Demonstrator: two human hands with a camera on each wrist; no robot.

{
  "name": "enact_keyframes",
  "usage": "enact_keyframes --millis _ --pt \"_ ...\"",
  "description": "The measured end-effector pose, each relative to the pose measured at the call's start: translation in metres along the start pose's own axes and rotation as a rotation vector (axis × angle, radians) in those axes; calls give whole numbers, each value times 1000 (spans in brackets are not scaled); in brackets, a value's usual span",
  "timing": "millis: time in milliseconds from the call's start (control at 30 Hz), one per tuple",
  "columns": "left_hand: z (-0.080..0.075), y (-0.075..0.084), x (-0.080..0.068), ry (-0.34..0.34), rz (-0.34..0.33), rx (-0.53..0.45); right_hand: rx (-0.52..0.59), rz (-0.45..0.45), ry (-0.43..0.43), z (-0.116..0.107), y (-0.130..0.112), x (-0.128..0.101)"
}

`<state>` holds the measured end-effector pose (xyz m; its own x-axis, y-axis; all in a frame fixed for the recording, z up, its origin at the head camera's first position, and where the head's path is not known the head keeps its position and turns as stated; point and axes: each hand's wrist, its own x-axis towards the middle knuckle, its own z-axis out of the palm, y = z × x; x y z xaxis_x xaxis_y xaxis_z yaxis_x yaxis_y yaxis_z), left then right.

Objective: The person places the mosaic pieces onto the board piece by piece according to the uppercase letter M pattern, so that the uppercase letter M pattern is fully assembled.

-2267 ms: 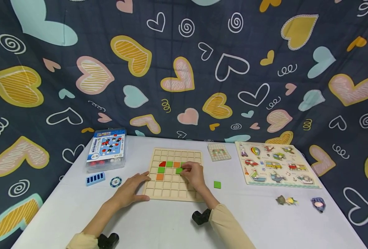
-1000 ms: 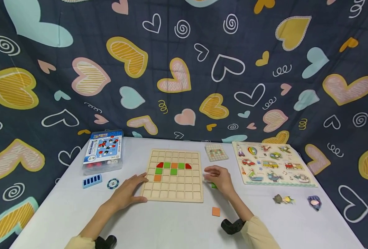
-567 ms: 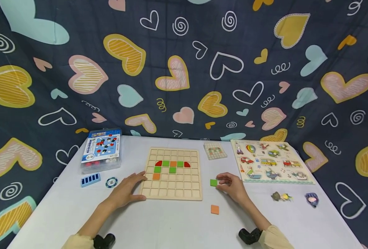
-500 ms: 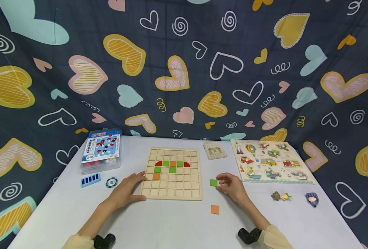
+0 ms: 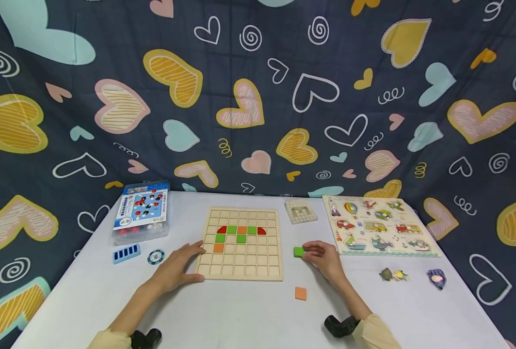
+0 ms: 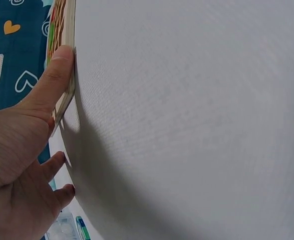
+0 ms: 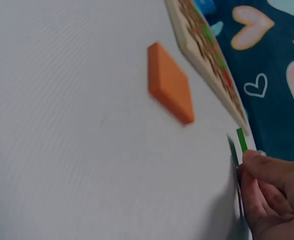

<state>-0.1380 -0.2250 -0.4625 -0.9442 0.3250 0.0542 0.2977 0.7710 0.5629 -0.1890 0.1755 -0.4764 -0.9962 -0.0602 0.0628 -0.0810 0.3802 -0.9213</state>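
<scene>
Right hand pinching a green tile

The right hand (image 7: 274, 197) pinches a green tile (image 7: 241, 141) on edge at the lower right; an orange tile (image 7: 170, 90) lies flat on the white surface (image 7: 76, 135) (well apart), near a wooden board (image 7: 202, 50).

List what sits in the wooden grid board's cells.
The wooden grid board holds two red quarter-round tiles, four green squares and two orange squares. The left hand covers only its left edge.

The head view looks forward and down over the white table (image 5: 249, 310), taking in both hands. Each wrist view skims the tabletop from close by; both share the wooden grid board (image 5: 240, 245) edge-on with the head view.
</scene>
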Motion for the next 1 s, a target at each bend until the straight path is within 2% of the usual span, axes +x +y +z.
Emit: enact_keyframes --millis 467,633,1000 --pt "2 -3 0 15 17 1 94 73 21 27 -17 18" --pt "3 -4 -1 21 24 -4 135 64 16 38 -25 24" --pt "3 -3 -1 26 26 2 71 -5 -34 59 -28 37"
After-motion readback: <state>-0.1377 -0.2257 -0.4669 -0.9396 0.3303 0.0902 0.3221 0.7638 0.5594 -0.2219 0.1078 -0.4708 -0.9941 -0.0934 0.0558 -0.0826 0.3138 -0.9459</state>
